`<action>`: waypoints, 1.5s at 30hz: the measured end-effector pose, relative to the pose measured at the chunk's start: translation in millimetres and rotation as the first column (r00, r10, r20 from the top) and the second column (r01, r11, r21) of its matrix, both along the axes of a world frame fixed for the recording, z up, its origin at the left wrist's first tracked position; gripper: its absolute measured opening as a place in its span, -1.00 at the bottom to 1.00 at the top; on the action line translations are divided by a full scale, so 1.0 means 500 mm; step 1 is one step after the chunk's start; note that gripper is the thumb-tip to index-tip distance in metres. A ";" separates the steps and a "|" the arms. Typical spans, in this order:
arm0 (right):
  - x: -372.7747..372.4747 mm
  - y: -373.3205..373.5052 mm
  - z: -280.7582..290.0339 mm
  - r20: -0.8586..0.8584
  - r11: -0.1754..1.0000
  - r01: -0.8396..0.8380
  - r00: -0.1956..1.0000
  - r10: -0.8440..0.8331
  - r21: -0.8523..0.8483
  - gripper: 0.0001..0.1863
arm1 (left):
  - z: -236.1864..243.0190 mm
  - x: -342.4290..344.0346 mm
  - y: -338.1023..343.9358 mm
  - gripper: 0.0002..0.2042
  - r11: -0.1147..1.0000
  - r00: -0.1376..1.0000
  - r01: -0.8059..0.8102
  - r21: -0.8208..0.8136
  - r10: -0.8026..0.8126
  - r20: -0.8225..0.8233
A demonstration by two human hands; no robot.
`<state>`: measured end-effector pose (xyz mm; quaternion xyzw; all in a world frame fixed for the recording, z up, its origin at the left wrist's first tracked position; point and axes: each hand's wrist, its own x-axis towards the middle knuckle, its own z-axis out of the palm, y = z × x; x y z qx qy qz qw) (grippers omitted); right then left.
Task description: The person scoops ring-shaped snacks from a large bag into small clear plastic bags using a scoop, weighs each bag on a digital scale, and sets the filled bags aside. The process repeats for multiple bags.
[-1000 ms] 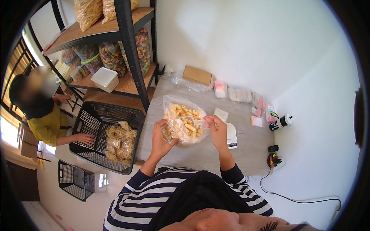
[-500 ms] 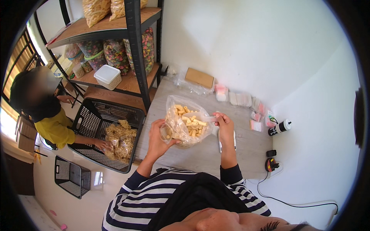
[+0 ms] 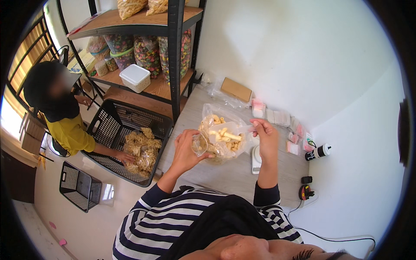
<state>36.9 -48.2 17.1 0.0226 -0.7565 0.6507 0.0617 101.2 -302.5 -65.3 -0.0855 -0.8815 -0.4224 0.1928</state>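
Note:
My left hand (image 3: 186, 151) is closed around a small clear round-mouthed container (image 3: 199, 144); whether it is a cup or a stiff pouch I cannot tell. Right beside it, a large open clear plastic bag (image 3: 215, 108) stands on the table, full of pale yellow tube-shaped snacks (image 3: 236, 145). My right hand (image 3: 265, 133) pinches the handle of a translucent white scoop (image 3: 229, 128). The scoop lies over the bag's mouth with several snack pieces at its blade. Close below my right hand, a white kitchen scale (image 3: 256, 161) is partly covered by my arm.
A co-worker's hand (image 3: 124, 157) touches bagged snacks (image 3: 143, 151) in a black crate (image 3: 106, 113) at left. Behind stands a shelf (image 3: 162, 93) with bags and a lidded tub (image 3: 135, 77). Packets (image 3: 277, 117), a tumbler (image 3: 317, 152) and a corded socket (image 3: 306, 192) line the wall side.
The view has shifted, so the room appears farther left. The left hand's container now faces up beside the bag's mouth, and the scoop has risen with snack pieces on it.

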 end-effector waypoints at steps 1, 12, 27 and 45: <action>0.012 -0.023 0.013 -0.009 0.996 -0.020 1.000 0.021 0.089 -0.78 | 0.000 0.002 0.000 -0.15 1.000 1.000 0.006 0.009 -0.006 0.008; 0.090 -0.104 0.095 -0.631 0.793 0.033 0.625 0.459 0.609 -0.79 | -0.031 0.009 0.010 -0.14 0.872 0.969 0.074 0.483 -0.177 0.172; 0.008 0.013 -0.099 -0.553 0.800 0.155 0.796 0.247 0.580 -0.81 | -0.089 -0.028 0.025 -0.08 0.949 0.991 0.125 0.290 -0.132 0.005; 0.047 -0.002 -0.118 -0.441 0.872 0.203 0.897 0.016 0.445 -0.85 | -0.088 -0.027 0.039 -0.14 0.962 0.997 0.049 0.269 -0.062 0.039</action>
